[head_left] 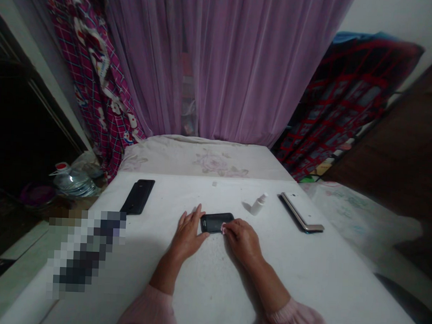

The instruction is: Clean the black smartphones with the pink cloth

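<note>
A dark smartphone (212,223) lies face up on the white table, its long side running left to right. My left hand (189,233) rests at the phone's left end, fingers spread, with the thumb by the near corner and the fingertips by the far one. Pinched in the fingers of my right hand (242,238) is a small pink piece of cloth or paper (223,228), pressed on the right part of the screen. The fingers partly hide this piece. Small dark specks dot the tabletop just in front of the phone.
A small white spray bottle (259,204) stands right of the phone. Stacked phones (301,212) lie farther right, black phones (139,197) at the left. A pixelated patch covers something at the left edge. Purple curtains (234,62) hang behind the table (203,285); a water jug (74,180) sits left of it.
</note>
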### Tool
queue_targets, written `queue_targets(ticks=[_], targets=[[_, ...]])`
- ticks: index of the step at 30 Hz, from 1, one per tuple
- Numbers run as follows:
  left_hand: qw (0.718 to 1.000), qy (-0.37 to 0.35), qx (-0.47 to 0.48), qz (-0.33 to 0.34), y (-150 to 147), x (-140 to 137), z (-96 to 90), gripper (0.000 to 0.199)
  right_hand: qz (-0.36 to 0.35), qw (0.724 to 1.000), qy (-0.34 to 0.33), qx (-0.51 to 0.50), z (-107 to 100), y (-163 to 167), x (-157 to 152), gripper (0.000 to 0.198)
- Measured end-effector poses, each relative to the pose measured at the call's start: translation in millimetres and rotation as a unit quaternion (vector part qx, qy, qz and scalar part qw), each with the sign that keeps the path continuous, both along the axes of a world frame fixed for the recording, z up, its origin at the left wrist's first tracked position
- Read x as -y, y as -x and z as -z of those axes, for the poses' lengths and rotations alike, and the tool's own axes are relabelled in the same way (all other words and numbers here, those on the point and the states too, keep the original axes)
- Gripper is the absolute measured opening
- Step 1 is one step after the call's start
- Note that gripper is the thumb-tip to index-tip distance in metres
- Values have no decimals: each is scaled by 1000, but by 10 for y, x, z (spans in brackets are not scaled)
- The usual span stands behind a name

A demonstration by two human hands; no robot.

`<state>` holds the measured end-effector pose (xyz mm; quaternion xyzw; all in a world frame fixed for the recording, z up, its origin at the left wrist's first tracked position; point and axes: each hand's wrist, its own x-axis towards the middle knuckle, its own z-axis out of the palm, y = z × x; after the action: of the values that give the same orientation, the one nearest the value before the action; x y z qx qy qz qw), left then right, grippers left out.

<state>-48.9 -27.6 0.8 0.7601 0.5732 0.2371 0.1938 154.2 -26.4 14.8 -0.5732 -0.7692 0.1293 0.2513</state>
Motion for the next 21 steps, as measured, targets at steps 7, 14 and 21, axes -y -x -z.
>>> queue_targets(ticks=[7, 14, 21], targets=[[1000, -2, 7, 0, -2, 9, -7, 91, 44, 998, 16, 39, -61, 102, -329, 20], [1000, -12, 5, -9, -13, 10, 1, 91, 44, 999, -27, 0, 41, 33, -157, 21], [999, -25, 8, -30, -55, 15, -18, 99, 76, 996, -55, -5, 99, -57, -107, 24]])
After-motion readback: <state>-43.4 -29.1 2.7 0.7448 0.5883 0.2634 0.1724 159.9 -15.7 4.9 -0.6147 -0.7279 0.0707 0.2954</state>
